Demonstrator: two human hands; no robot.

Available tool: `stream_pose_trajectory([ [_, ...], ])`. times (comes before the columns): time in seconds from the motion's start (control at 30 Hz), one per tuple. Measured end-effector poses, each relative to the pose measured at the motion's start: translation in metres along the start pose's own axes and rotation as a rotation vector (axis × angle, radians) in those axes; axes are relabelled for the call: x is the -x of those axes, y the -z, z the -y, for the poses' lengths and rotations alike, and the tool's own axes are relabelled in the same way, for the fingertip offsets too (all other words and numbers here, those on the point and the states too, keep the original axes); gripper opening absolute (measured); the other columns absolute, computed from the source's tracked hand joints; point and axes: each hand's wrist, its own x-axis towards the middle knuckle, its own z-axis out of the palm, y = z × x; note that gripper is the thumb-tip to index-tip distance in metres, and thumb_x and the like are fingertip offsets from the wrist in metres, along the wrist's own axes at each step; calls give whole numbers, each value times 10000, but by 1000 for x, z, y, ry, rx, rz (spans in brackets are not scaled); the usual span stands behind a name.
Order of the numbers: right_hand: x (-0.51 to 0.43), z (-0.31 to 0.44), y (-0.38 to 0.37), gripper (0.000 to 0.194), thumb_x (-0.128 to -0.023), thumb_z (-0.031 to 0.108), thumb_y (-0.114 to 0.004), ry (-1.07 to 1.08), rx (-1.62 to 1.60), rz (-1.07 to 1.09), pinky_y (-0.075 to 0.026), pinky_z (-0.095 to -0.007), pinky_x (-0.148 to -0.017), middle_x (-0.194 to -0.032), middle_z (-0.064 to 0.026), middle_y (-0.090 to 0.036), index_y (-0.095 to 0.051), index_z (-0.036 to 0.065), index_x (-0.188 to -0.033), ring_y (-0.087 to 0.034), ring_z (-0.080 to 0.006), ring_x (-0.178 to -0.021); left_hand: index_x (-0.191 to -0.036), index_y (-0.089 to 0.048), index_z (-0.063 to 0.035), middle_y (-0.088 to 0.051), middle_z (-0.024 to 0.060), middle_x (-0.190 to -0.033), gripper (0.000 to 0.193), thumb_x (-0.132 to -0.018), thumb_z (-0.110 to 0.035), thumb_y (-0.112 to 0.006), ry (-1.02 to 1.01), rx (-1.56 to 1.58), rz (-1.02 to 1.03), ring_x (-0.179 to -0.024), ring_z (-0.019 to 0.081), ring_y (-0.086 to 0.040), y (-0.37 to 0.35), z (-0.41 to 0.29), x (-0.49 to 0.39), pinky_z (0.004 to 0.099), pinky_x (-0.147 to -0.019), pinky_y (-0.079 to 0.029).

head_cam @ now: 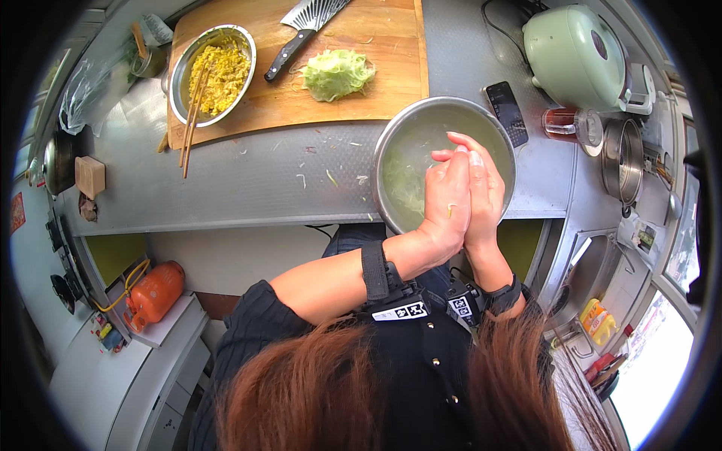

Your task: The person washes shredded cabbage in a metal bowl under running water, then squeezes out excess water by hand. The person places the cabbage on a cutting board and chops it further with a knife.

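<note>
My left hand point(443, 206) and my right hand point(484, 197) are pressed together, palm to palm, above a stainless steel bowl point(379, 169). Whatever may be between the palms is hidden. A thin pale shred clings to the left hand. Cloudy greenish water point(414, 138) fills part of the bowl, with pale green vegetable shreds point(409, 194) in it. Beyond the bowl, to the left, a flattened mound of shredded light green vegetable point(338, 75) lies on a wooden cutting board point(389, 34).
A cleaver point(293, 51) and a metal bowl of yellow crumbled food, likely egg point(220, 73), with chopsticks point(194, 124) across it, rest on the board. A phone point(506, 113), glass mug point(569, 125) and green rice cooker point(575, 59) stand right. Loose shreds point(331, 177) dot the metal counter.
</note>
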Motion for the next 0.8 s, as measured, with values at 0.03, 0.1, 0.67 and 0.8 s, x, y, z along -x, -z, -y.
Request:
stream_pose_trajectory([
  [0.03, 1, 3, 1, 322, -1014, 160, -409, 34, 51, -18, -446, -296, -917, -1123, -100, -630, -617, -13, -1188, -574, -148, -1015, -867, -582, -46, -570, 4, -804, 311, -1014, -292, -461, 42, 7, 22, -731, 73, -519, -1, 0, -1, 263, -629, -421],
  [0.1, 3, 7, 3, 341, -1017, 190, -342, 96, 195, -67, -421, -300, -918, -1062, -99, -619, -605, -14, -1090, -562, -170, -985, -831, -577, -47, -554, -6, -774, 306, -1001, -278, -469, 126, 17, 66, -702, 66, -498, -2, 1, -3, 261, -607, -409],
  [0.67, 4, 11, 3, 350, -991, 213, -288, 63, 140, -122, -396, -289, -882, -1005, -102, -550, -550, -15, -1023, -514, -178, -931, -721, -591, -20, -545, -14, -669, 350, -976, -230, -476, 53, -191, 116, -621, 57, -489, -6, -2, -8, 267, -531, -382],
  [0.8, -21, 12, 27, 503, -1040, 395, -287, -139, 61, 33, -423, -336, -957, -1148, -122, -592, -575, -2, -1152, -551, -203, -1081, -797, -622, -40, -577, -29, -748, 395, -997, -368, -531, 12, -184, 285, -668, 60, -487, 2, -41, -36, 235, -597, -395],
])
